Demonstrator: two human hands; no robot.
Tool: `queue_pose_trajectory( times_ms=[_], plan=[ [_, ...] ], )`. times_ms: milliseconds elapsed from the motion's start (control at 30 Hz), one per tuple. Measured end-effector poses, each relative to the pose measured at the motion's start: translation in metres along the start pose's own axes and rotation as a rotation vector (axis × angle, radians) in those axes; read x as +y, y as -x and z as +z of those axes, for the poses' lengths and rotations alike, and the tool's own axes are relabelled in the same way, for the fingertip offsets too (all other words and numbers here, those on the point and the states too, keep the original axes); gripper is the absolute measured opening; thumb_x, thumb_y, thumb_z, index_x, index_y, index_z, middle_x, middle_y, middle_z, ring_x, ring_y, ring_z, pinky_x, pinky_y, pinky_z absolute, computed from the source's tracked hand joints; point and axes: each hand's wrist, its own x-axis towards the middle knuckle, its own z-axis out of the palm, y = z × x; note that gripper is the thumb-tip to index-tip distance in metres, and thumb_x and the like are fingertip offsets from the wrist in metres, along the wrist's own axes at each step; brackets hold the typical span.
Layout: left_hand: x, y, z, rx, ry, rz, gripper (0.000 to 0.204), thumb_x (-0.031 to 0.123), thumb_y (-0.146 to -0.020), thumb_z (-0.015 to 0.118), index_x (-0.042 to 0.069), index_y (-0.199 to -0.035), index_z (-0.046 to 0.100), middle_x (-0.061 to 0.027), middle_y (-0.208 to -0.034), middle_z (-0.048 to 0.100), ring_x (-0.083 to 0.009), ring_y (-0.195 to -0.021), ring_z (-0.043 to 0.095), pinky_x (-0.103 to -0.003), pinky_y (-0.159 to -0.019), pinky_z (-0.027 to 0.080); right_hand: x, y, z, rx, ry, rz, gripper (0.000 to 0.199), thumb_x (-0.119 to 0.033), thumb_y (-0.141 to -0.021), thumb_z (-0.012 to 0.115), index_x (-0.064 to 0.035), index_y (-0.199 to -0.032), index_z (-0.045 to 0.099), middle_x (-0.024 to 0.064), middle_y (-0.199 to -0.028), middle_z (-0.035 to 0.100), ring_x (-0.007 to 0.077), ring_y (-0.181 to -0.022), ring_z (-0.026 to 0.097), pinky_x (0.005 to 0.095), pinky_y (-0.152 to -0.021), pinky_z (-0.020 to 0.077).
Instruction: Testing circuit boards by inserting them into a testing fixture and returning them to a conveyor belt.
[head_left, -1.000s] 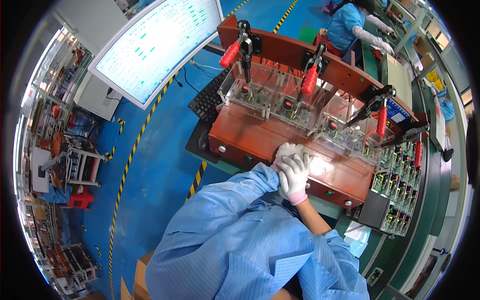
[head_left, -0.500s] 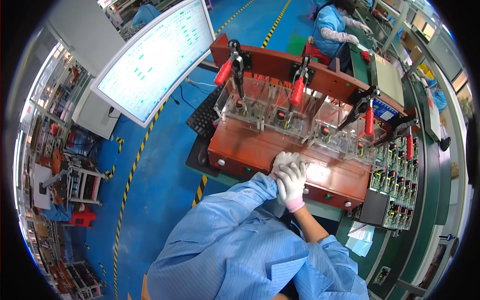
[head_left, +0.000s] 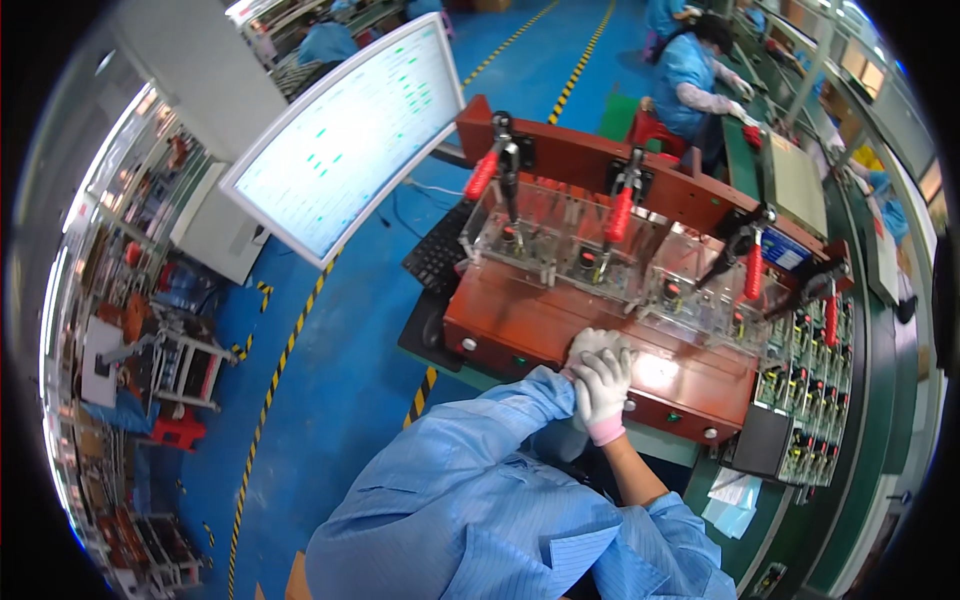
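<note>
Apparently angled for reading, a monitor (head_left: 350, 140) stands at eleven o'clock from the torso (head_left: 500, 500); at one, the left hand (head_left: 590, 345), grip hidden, seemingly rests on the red fixture (head_left: 525, 307), the right hand (head_left: 605, 385) draped over it, fingers loosely extended; circuit boards (head_left: 808, 395) sit handy at two.

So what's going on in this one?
A person in gloves has the right hand laid over the left hand, both at the front of a red-brown fixture. No part shows in either hand. Behind them stand clear housings and red-handled clamps. Circuit boards sit to the right; a lit monitor stands to the left.
</note>
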Motion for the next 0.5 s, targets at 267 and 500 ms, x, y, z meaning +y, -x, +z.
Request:
queue_pose_trajectory(
  times_ms=[267, 500],
  plan=[
    [0.047, 0.023, -0.014, 1.133, -0.865, -0.262, 0.043, 0.048, -0.089, 0.048, 0.014, -0.064, 0.058, -0.0086, -0.064, 0.057, -0.0269, -0.055, 0.054, -0.046, -0.056, 0.045, -0.002, -0.005, -0.001, 0.068, 0.027, -0.024, 0.022, -0.017, -0.081, 0.064, -0.0117, -0.103, 0.068, 0.0047, -0.116, 0.065, 0.0308, -0.114, 0.054, 0.0527, -0.111, 0.0288],
    [0.008, 0.002, 0.017, 0.322, -0.323, 0.07, 0.056, 0.062, -0.084, 0.042, 0.015, -0.058, 0.056, -0.0087, -0.065, 0.056, -0.0286, -0.054, 0.053, -0.047, -0.053, 0.042, 0.001, -0.002, -0.01, 0.065, 0.018, 0.0, 0.024, -0.021, -0.084, 0.064, -0.0118, -0.105, 0.069, 0.0043, -0.118, 0.066, 0.0297, -0.116, 0.055, 0.0516, -0.112, 0.0284]
  ],
)
